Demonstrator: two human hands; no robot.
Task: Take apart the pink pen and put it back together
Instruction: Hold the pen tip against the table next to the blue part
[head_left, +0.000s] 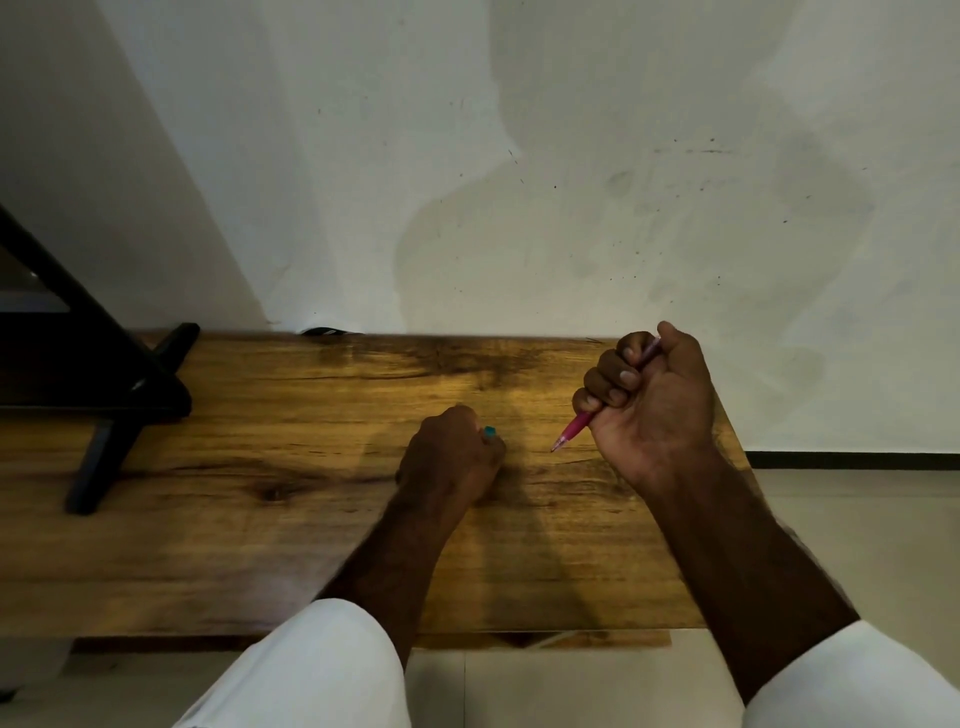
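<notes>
**Pink pen gripped in a fist at the right of the frame**

The pink pen is sitting at centre right, held in the air above the table and not touching it. The right hand is wrapping it in a closed fist, fingers curled tight round the barrel. The glossy pink grip and clear pointed tip are sticking out below the fist, slanting down and left, and a paler end is peeking out at the top.

Just left of the tip, the left hand is resting on the table with its fingers curled under, back of the hand up. A small teal bit is showing at its fingers. Whether the hand is pinching it or wearing it cannot be told, so its grip stays unclear.

White sleeves are covering both forearms at the bottom edge.

The table is stretching across the middle of the frame: a long wooden plank, golden brown, with dark grain streaks, a knot and a slight sheen.

At the left, a black angular stand is standing on the table on slanted legs.

Behind, a pale wall is filling the upper frame, smudged and speckled with dark marks. Pale floor tiles are showing at lower right, edged by a dark skirting strip.
</notes>
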